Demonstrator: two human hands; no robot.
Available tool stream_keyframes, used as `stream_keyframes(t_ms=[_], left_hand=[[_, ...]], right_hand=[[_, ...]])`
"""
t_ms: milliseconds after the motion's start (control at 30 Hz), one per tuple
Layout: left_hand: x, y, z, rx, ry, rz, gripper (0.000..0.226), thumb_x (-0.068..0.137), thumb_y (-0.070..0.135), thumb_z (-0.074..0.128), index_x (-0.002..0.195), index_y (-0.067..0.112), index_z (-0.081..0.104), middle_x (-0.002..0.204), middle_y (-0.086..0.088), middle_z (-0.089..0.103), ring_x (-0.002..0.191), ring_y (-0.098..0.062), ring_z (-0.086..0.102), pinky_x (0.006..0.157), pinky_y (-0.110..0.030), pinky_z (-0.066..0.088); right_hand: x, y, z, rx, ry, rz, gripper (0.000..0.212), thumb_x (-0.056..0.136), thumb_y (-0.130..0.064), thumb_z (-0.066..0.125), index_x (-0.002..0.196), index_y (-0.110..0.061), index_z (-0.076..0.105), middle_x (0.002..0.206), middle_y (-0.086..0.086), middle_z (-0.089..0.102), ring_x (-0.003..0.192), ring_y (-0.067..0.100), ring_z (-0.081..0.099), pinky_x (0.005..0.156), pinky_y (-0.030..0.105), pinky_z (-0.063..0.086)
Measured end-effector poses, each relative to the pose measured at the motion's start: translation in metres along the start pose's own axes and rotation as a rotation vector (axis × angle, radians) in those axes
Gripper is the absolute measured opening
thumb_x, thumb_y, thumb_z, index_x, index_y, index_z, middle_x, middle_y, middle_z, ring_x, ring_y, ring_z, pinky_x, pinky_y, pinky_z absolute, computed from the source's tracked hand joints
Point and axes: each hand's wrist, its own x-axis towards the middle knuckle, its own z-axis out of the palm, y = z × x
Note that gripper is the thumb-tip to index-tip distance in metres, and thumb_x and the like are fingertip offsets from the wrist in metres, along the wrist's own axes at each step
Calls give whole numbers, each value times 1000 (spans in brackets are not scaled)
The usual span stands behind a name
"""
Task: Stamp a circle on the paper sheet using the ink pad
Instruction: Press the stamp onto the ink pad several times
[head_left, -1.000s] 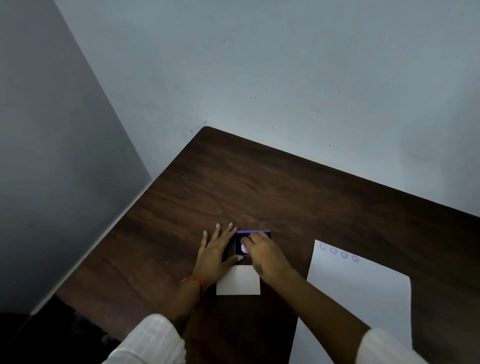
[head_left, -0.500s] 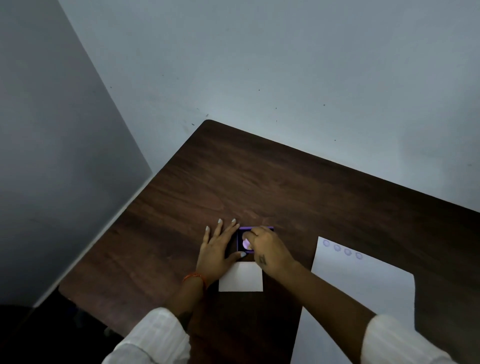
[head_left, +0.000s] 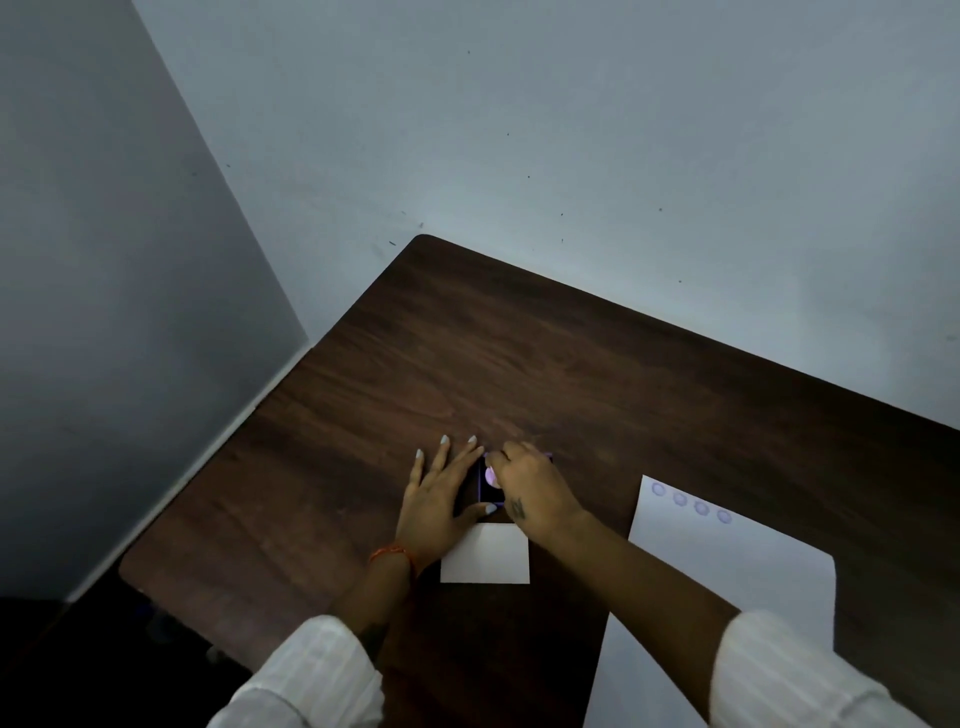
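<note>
A small purple-rimmed ink pad (head_left: 484, 496) lies open on the dark wooden table (head_left: 519, 364). My left hand (head_left: 441, 499) rests flat beside its left edge, fingers spread, thumb against its near corner. My right hand (head_left: 530, 491) is closed on a small round pale-purple stamp (head_left: 491, 476) that sits on the pad. The white paper sheet (head_left: 727, 587) lies to the right, with several purple circles (head_left: 691, 503) in a row along its far edge.
A small white card or lid (head_left: 485, 555) lies just in front of the ink pad. Grey walls (head_left: 519, 130) meet the table's far and left edges. White sleeves cover both forearms at the bottom of the view.
Both hands stay at the ink pad; the right hand has shifted slightly over the stamp. The camera view has drifted a little.
</note>
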Motion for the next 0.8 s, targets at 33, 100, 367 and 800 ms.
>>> stream_keyframes(t_ms=[33, 100, 367, 800], left_hand=[[0, 0, 0, 1, -1, 3, 93, 66, 78, 26, 144, 29, 19, 156, 8, 16, 143, -12, -5, 113, -36, -14], [0, 0, 0, 4, 0, 3, 89, 68, 74, 27, 144, 29, 19, 156, 8, 16, 143, -11, -5, 113, -36, -14], [1, -4, 3, -10, 25, 0, 84, 71, 68, 32, 144, 27, 22, 156, 6, 21, 145, -16, 0, 114, -37, -11], [2, -2, 4, 29, 32, 3, 85, 71, 70, 27, 144, 27, 19, 156, 7, 19, 140, -9, -5, 112, -35, -12]], right_hand=[[1, 4, -2, -10, -10, -41, 39, 87, -4, 49, 125, -2, 46, 127, 19, 51, 119, 31, 45, 98, 37, 38], [2, 13, -3, 4, -18, -95, 34, 87, -1, 45, 121, 0, 50, 123, 20, 53, 117, 33, 46, 96, 39, 39], [-6, 12, -4, 434, 147, 163, 18, 84, -2, 50, 92, 2, 66, 98, 22, 64, 90, 34, 60, 74, 33, 43], [-13, -1, 0, 330, 105, 238, 11, 85, -1, 51, 86, -1, 63, 91, 16, 62, 84, 24, 58, 84, 38, 47]])
